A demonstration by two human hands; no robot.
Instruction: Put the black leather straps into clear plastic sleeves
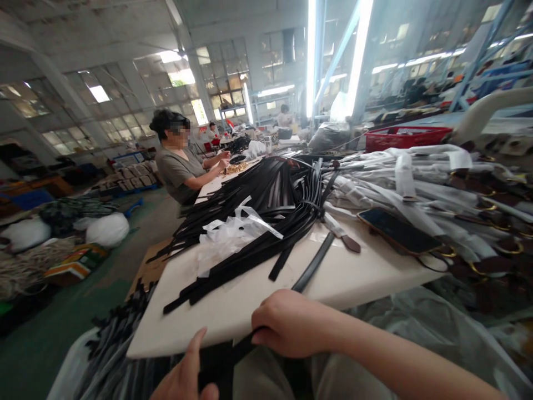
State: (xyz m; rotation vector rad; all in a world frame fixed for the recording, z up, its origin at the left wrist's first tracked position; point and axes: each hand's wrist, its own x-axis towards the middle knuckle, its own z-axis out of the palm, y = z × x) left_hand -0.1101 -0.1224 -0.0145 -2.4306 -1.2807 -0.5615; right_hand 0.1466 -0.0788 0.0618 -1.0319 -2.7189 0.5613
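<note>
My right hand (287, 325) is closed round a black strap (239, 351) just off the near edge of the white table. My left hand (185, 371) is at the bottom edge, thumb raised and apart from the fingertip that shows; the black strap runs close to it. Part of that hand is cut off by the frame. Beyond my right hand, a dark flat strap (315, 262) lies on the table and passes behind the hand. A large pile of black straps (270, 183) covers the table's middle, with crumpled translucent white strips (233, 230) on it.
White-wrapped straps with brown ends (400, 178) heap on the right, a phone (397, 230) on them. Behind stands a red crate (406, 138). A co-worker (179, 161) works along the table's far left side. More black straps (125, 339) fill a container below the white table (162, 333).
</note>
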